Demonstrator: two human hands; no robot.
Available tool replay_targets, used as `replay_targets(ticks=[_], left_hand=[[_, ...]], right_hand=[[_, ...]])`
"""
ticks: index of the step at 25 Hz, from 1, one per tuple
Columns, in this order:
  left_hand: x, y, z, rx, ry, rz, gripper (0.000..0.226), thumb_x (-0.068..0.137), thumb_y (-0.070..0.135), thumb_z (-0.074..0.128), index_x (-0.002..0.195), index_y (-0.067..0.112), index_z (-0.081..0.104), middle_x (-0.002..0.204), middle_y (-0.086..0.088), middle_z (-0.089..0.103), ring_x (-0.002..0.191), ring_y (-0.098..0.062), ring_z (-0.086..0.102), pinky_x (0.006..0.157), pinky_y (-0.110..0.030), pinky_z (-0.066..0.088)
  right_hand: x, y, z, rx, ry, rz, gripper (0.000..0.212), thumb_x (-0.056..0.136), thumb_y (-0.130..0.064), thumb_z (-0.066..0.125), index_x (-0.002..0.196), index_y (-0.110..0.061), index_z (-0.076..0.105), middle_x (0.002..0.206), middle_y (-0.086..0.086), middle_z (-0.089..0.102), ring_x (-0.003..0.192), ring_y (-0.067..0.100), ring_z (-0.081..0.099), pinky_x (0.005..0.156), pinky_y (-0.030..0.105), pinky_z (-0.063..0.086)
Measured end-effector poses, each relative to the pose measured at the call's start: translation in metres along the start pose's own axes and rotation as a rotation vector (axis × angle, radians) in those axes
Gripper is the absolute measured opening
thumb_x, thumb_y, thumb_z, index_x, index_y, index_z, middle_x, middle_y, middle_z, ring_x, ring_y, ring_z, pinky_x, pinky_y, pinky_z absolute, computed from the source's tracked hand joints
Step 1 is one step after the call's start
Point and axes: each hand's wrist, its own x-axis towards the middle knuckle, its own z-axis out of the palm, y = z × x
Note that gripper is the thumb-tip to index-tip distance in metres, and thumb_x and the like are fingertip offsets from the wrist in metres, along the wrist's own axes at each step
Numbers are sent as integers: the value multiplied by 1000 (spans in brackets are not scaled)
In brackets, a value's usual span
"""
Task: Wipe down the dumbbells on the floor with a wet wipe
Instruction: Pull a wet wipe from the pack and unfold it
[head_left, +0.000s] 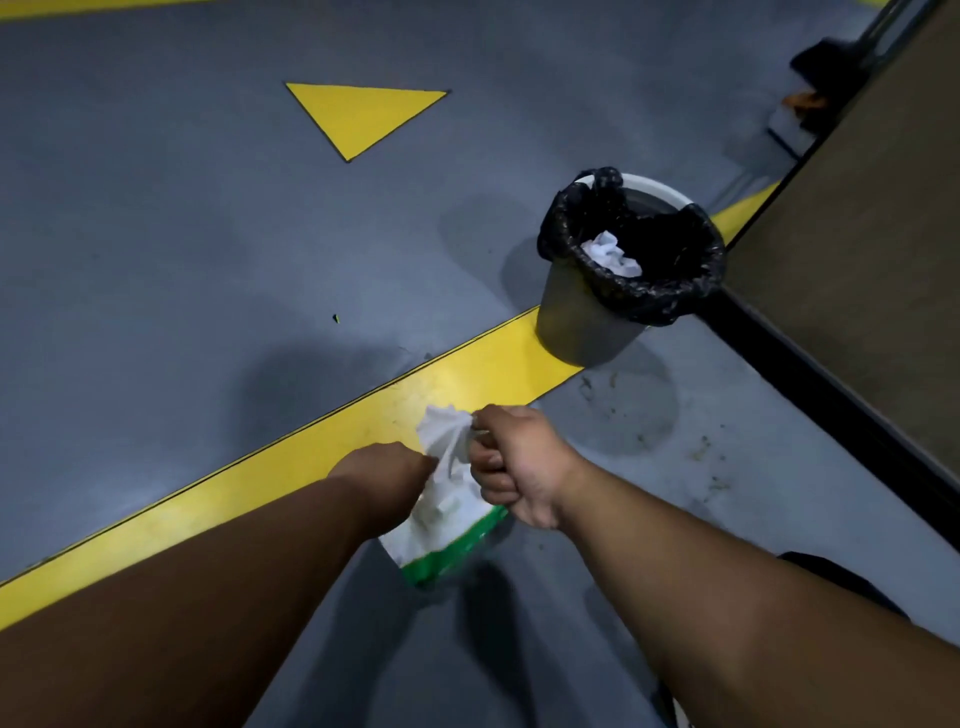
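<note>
Hands meet over the floor (156, 234), close to its yellow stripe (291, 467). The right hand (511, 462) has its fingers curled tight, pinching a bunched white wet wipe (444, 441) that rises out of a white-and-green wipe pack (441, 540). The left hand (382, 470) reaches to the pack from the other side; its fingers are hidden, so I cannot tell their grip. Farther along the stripe stands a bin (587, 327) with a black liner (670, 291), a crumpled wipe (610, 254) lying inside.
</note>
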Motion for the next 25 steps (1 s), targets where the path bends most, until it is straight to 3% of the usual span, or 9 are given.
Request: replay_targets(ticks=[3, 6, 8, 10, 14, 18, 20, 23, 25], left_hand=[[-14, 19, -20, -219, 167, 62, 49, 96, 53, 66, 126, 15, 56, 112, -5, 66, 105, -29, 61, 75, -31, 39], [-44, 43, -71, -529, 296, 218, 63, 78, 64, 79, 125, 25, 61, 111, 14, 62, 102, -14, 62, 83, -29, 48], [-69, 65, -106, -691, 398, 329, 44, 81, 67, 75, 113, 38, 66, 106, 21, 66, 95, -2, 64, 83, -25, 51], [-94, 89, -133, -788, 502, 383, 23, 91, 58, 63, 91, 37, 71, 89, 15, 71, 82, -4, 64, 76, -26, 49], [-140, 142, -173, -928, 519, 433, 24, 106, 30, 56, 101, 18, 76, 93, 6, 78, 80, -5, 70, 70, -21, 49], [-189, 202, -205, -1063, 565, 496, 23, 86, 33, 73, 91, 11, 72, 84, -1, 71, 72, -10, 61, 68, -29, 49], [-217, 232, -215, -1186, 527, 550, 27, 69, 31, 65, 84, 8, 68, 77, -5, 65, 71, -19, 55, 66, -33, 44], [-256, 279, -222, -1378, 416, 708, 8, 62, 11, 55, 69, 8, 57, 67, -9, 55, 63, -20, 48, 58, -26, 38], [-279, 305, -227, -1479, 372, 717, 13, 58, 4, 49, 69, 10, 49, 62, -6, 43, 56, -17, 39, 51, -22, 31]], right_hand=[[-33, -34, -13, -93, 6, -93, 39, 101, -8, 37, 65, -22, 30, 51, 1, 29, 44, 12, 14, 49, 21, 7], [-75, -61, -30, -184, 55, -160, 34, 101, -8, 36, 70, -21, 33, 50, 0, 33, 42, 12, 16, 48, 19, 10], [-110, -79, -40, -257, 86, -208, 33, 101, -7, 36, 71, -20, 36, 51, 0, 35, 44, 12, 17, 48, 19, 12], [-149, -97, -45, -314, 112, -260, 34, 100, -6, 36, 69, -20, 38, 52, 1, 36, 46, 11, 17, 48, 20, 12], [-232, -119, -56, -366, 199, -385, 33, 101, -6, 36, 72, -22, 36, 57, 5, 35, 48, 13, 17, 49, 23, 12], [-320, -115, -70, -396, 385, -478, 20, 100, -8, 46, 82, -13, 52, 60, 7, 53, 43, 19, 38, 44, 23, 25], [-361, -107, -78, -346, 482, -538, 4, 97, -14, 57, 95, -11, 59, 75, 5, 65, 56, 20, 54, 47, 27, 35], [-411, -96, -93, -179, 503, -576, 37, 80, -30, 64, 112, -11, 67, 92, 2, 68, 85, 19, 63, 69, 35, 50], [-438, -88, -104, -115, 404, -591, 45, 78, -32, 66, 114, -6, 71, 98, 8, 70, 94, 25, 63, 83, 43, 51]])
